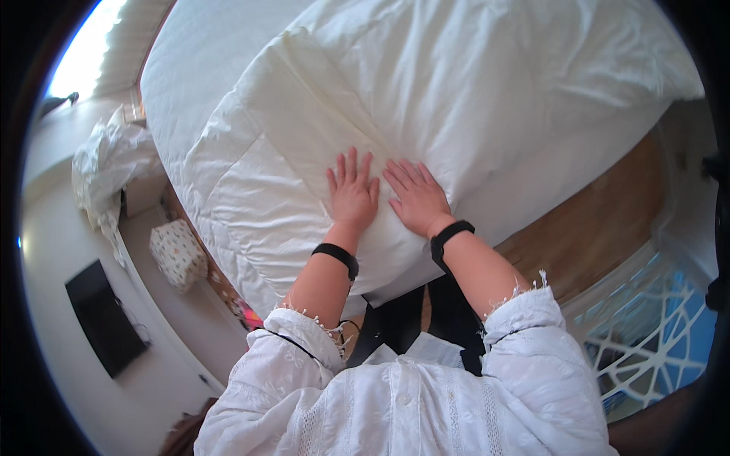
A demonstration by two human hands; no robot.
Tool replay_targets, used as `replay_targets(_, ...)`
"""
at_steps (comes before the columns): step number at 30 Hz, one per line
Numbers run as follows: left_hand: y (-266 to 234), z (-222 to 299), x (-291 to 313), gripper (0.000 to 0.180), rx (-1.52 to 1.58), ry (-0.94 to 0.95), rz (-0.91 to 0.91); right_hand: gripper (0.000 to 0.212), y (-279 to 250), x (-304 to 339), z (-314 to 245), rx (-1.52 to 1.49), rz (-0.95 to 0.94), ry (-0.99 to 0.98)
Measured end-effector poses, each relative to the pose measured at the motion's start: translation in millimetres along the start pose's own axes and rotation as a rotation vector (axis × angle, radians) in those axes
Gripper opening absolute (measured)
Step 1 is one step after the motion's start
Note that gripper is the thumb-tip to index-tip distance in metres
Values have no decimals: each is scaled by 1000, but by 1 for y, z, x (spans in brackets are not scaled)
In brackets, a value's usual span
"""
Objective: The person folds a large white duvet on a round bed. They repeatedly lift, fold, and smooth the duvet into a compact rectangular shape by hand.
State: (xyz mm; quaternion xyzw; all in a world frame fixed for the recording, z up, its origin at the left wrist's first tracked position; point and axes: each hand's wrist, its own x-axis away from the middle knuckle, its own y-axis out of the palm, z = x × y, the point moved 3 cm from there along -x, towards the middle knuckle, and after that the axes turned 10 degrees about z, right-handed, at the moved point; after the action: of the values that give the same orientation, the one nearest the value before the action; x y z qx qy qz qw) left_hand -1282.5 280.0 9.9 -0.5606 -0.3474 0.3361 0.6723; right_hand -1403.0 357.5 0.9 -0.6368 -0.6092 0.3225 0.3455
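Note:
A thick white duvet (pixel 487 99) lies rumpled over the bed in front of me, with folds running away from my hands. My left hand (pixel 352 194) rests palm down on it, fingers stretched out and a little apart. Close beside it on the right, my right hand (pixel 416 196) also presses flat on the duvet, its fingers extended and angled to the left. Neither hand grips the cloth. Black bands circle both wrists. At the far left of the bed, a smooth pale sheet (pixel 194 61) shows past the duvet's edge.
Left of the bed stand a plastic-wrapped white bundle (pixel 114 159) and a patterned fabric cube (pixel 179 254). A black screen (pixel 106 318) hangs on the left wall. Wooden floor (pixel 585 220) and a white lattice panel (pixel 646 342) are at the right.

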Motion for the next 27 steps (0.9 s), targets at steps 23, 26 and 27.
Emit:
replay_targets(23,-92,-95,216,54,94,-238,-348,53,-65,98,-99,382,-412,-84)
replay_targets(26,-94,-98,221,55,157,-205,-356,52,-69,93,-121,367,-313,-136)
replay_targets(27,-95,-98,222,54,162,-197,-348,51,-70,93,-127,348,-300,-120)
